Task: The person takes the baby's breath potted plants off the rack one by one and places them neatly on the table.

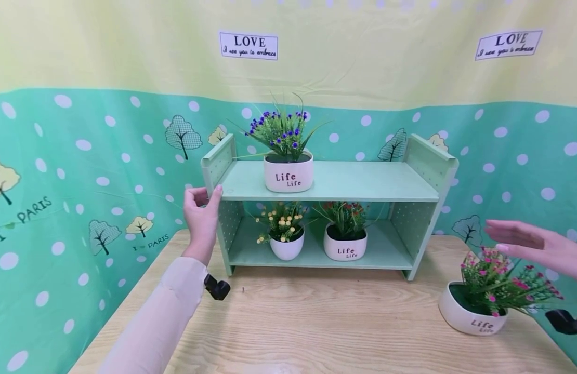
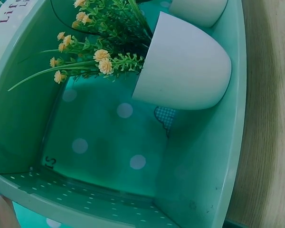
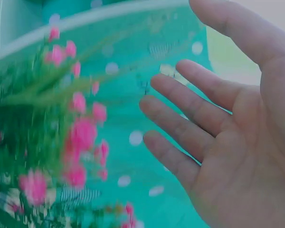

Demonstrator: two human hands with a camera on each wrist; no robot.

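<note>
My left hand (image 1: 201, 221) holds the left side panel of a pale green two-tier shelf (image 1: 387, 179), thumb at its front edge and fingers bent around the outside. In the left wrist view only a bit of that hand (image 2: 1, 211) shows beside the shelf's edge. My right hand (image 1: 541, 246) hovers with fingers extended just above a white pot (image 1: 475, 311) of pink flowers (image 1: 518, 283) at the table's right. The right wrist view shows the bare palm (image 3: 242, 156), fingers spread, apart from the blurred pink blooms (image 3: 80, 137).
On the upper tier stands a white pot (image 1: 288, 174) with purple flowers. Below are a round white pot (image 1: 287, 246) with yellow flowers and a white pot (image 1: 345, 245) with red flowers. The wooden table (image 1: 316, 322) meets a dotted green curtain (image 1: 106, 182) behind.
</note>
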